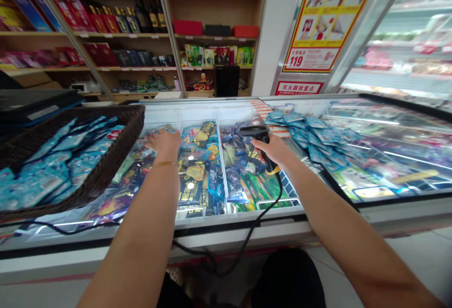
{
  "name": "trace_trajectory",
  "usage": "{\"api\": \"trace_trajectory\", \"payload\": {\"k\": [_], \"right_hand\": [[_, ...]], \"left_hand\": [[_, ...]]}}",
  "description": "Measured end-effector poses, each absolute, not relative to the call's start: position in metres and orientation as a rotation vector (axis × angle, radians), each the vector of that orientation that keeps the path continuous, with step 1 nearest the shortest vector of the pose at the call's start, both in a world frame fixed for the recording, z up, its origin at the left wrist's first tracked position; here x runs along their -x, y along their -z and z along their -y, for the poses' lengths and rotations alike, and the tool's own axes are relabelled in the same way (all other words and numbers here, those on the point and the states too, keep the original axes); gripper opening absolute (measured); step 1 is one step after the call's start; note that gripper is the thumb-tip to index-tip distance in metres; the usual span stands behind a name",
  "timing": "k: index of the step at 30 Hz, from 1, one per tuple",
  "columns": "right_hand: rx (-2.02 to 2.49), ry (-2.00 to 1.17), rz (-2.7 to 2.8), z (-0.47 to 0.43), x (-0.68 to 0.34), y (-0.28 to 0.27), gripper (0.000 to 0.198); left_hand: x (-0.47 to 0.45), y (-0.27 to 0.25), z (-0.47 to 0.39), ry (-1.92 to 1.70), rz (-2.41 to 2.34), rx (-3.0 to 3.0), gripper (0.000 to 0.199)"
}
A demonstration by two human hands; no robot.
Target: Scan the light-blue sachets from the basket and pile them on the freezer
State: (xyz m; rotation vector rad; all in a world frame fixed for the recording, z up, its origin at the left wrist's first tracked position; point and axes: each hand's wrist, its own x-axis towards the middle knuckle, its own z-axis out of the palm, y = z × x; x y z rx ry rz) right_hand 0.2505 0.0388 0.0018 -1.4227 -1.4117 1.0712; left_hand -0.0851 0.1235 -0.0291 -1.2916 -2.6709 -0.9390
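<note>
My right hand (273, 148) is closed around the handle of a black barcode scanner (254, 132), held above the chest freezer. A black cable (252, 225) runs from the scanner's handle down over the freezer's front edge. My left hand (164, 142) reaches to the far left part of the freezer top, fingers stretched out and apart, with nothing visible in it. It is beside the brown wicker basket (136, 124), which holds many blue packets (49, 171). Another heap of blue packets (318, 136) lies on the freezer top, right of the scanner.
Under the glass top, the chest freezer (219, 237) holds colourful wrapped packs (197, 171) in wire-divided sections. A black device (31, 105) stands behind the basket at left. Shelves (141, 35) with boxes and bottles line the back wall. A red-and-yellow poster (328, 20) hangs at right.
</note>
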Motion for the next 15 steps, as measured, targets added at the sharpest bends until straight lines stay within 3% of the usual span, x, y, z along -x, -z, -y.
{"api": "trace_trajectory", "payload": {"k": [4, 8, 15], "right_hand": [[1.426, -1.03, 1.462, -0.036, -0.253, 0.0, 0.022], [1.436, -1.0, 1.485, -0.034, -0.255, 0.001, 0.024], [1.416, -0.984, 1.482, -0.034, -0.254, 0.002, 0.024]], "left_hand": [[0.087, 0.028, -0.124, 0.987, 2.686, 1.307, 0.05], [0.088, 0.028, -0.122, 1.079, 2.702, 1.368, 0.047], [0.065, 0.008, -0.113, 1.473, 2.335, 1.65, 0.04]]}}
